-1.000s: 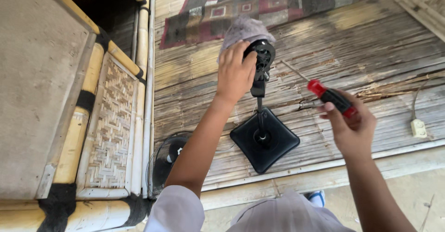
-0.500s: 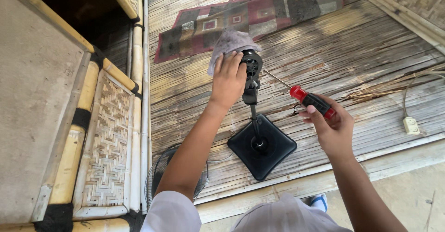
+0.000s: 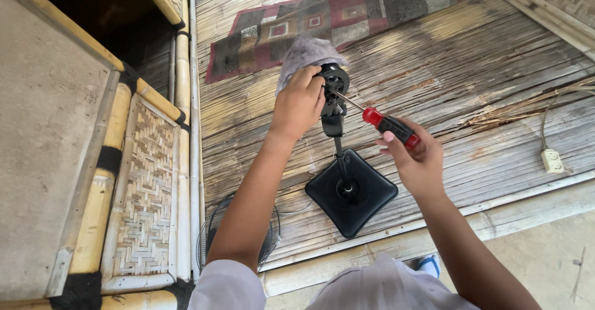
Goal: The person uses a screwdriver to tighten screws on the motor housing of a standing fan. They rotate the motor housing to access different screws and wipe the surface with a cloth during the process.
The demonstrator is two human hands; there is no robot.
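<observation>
Bench: at your far left stands a bamboo bench [image 3: 149, 186] with a woven panel, its long edge running beside the slatted bamboo floor [image 3: 496, 87].
Fan grille: a round wire fan grille [image 3: 214, 235] lies on the floor near the front edge, tucked against the bench and partly hidden under your left arm, so it is out of the way of the stand.
Left hand: your left hand [image 3: 299, 104] is wrapped around the top of the fan stand [image 3: 338, 130], fingers closed on the black head, seemingly to keep it from turning or tipping. A grey cloth [image 3: 307, 53] is bunched at the head just behind your fingers; whether you are pinching it too is unclear.
Fan stand: it stands upright on the floor, its square black base [image 3: 351, 190] flat near the front edge, a thin pole rising to the head you are gripping.
Rug: a patchwork rug [image 3: 347, 18] in reds and greys lies along the far edge of the floor, well behind the stand.
Screwdriver: the red-and-black screwdriver [image 3: 389, 124] points up and left, its metal tip meeting the head of the stand, angled to reach a fixing there.
Right hand: your right hand [image 3: 416, 161] is clamped on the screwdriver handle, wrist low.
Socket: a white socket [image 3: 551, 160] on a cord lies near the floor's right edge, well apart from the stand.
</observation>
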